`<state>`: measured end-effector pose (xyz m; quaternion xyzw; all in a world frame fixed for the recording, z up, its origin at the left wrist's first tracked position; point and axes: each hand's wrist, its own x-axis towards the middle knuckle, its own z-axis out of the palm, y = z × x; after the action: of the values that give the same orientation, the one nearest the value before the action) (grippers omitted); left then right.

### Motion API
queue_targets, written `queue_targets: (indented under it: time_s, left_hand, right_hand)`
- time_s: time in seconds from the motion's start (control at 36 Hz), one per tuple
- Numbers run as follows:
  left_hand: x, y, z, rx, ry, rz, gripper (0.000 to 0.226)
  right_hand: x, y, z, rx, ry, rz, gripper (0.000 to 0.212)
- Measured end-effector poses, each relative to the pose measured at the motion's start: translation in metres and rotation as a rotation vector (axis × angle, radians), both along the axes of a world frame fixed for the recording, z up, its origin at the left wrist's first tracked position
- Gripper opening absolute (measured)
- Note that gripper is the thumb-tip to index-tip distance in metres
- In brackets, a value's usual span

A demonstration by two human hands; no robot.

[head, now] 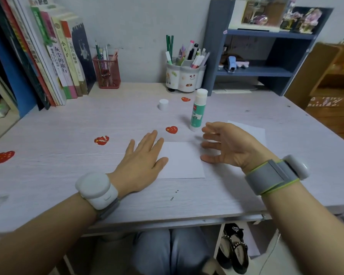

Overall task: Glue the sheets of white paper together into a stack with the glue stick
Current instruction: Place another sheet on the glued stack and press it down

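A white sheet of paper (184, 161) lies flat on the desk in front of me. My left hand (141, 161) rests flat on its left part, fingers straight. My right hand (226, 145) hovers over the sheet's right edge, fingers spread and loosely bent, holding nothing. Just beyond it the glue stick (198, 110) stands upright with its cap off and white glue showing on top. Its white cap (163, 104) stands alone further back to the left. More white paper (252, 130) lies behind my right hand, partly hidden by it.
Red heart stickers (171, 129) dot the pale wooden desk (68, 175). At the back stand a row of books (56, 62), a red mesh pen cup (107, 72), a white pen holder (184, 75) and a blue shelf unit (266, 50).
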<state>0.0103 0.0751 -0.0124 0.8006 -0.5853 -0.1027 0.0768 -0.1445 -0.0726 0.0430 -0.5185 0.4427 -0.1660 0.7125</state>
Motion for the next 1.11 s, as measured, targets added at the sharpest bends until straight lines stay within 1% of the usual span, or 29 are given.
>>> queue_targets:
  time_s: [0.11, 0.25, 0.33, 0.39, 0.44, 0.5, 0.53, 0.56, 0.61, 0.69, 0.75, 0.83, 0.89, 0.94, 1.0, 1.03, 1.08, 1.11]
  left_hand:
    - [0.000, 0.000, -0.001, 0.001, -0.006, 0.007, 0.061]
    - [-0.001, 0.000, 0.000, -0.001, 0.003, 0.010, 0.060]
    - [-0.001, 0.000, 0.001, -0.001, 0.004, 0.004, 0.061]
    - [-0.001, 0.000, 0.001, -0.015, 0.013, 0.005, 0.061]
    - [-0.002, 0.001, 0.000, -0.033, 0.029, 0.009, 0.061]
    - [-0.002, 0.001, 0.000, -0.037, 0.028, 0.007, 0.061]
    - [-0.002, 0.000, 0.000, -0.035, 0.024, 0.003, 0.061]
    - [-0.003, 0.000, 0.000, -0.032, 0.020, 0.000, 0.061]
    - [-0.003, -0.003, -0.001, -0.040, 0.014, -0.011, 0.059]
    - [-0.004, -0.010, -0.001, -0.055, 0.003, -0.036, 0.058]
    - [-0.004, -0.015, -0.002, -0.041, -0.005, -0.045, 0.058]
    - [-0.004, -0.020, 0.000, -0.026, -0.039, -0.042, 0.057]
    - [-0.003, -0.020, 0.001, -0.050, -0.093, -0.036, 0.056]
    - [-0.002, -0.019, 0.002, -0.067, -0.197, -0.035, 0.060]
    - [-0.002, -0.019, 0.005, -0.077, -0.309, -0.041, 0.078]
    - [-0.001, -0.018, 0.005, -0.082, -0.343, -0.044, 0.084]
    - [0.003, -0.017, 0.003, -0.130, -0.345, -0.057, 0.083]
    - [0.005, -0.017, 0.002, -0.158, -0.328, -0.068, 0.080]
  right_hand:
    - [-0.002, -0.002, 0.002, 0.113, -0.038, -0.046, 0.017]
    - [-0.006, -0.005, 0.002, 0.257, -0.140, -0.102, 0.017]
    - [-0.004, -0.005, 0.002, 0.282, -0.162, -0.075, 0.016]
    - [-0.002, -0.003, 0.000, 0.243, -0.140, -0.036, 0.016]
    - [-0.001, 0.001, -0.002, 0.124, -0.083, 0.035, 0.012]
    - [0.001, 0.007, -0.005, -0.073, 0.018, 0.136, 0.006]
    - [0.002, 0.009, -0.009, -0.182, 0.076, 0.166, 0.011]
    - [0.003, 0.010, -0.013, -0.288, 0.128, 0.160, 0.020]
    - [0.007, 0.006, -0.021, -0.471, 0.194, 0.085, 0.037]
    - [0.010, -0.004, -0.028, -0.617, 0.243, 0.007, 0.043]
    - [0.010, -0.010, -0.030, -0.733, 0.311, 0.029, 0.043]
    - [0.007, -0.007, -0.030, -1.140, 0.551, 0.147, 0.038]
    - [0.008, -0.001, -0.034, -1.364, 0.629, 0.196, 0.034]
    - [0.011, 0.006, -0.038, -1.477, 0.565, 0.293, 0.031]
    - [0.016, 0.012, -0.043, -1.519, 0.448, 0.459, 0.031]
    - [0.020, 0.014, -0.046, -1.526, 0.388, 0.554, 0.034]
    - [0.026, 0.017, -0.050, -1.503, 0.318, 0.707, 0.045]
    - [0.030, 0.018, -0.051, -1.474, 0.323, 0.759, 0.049]
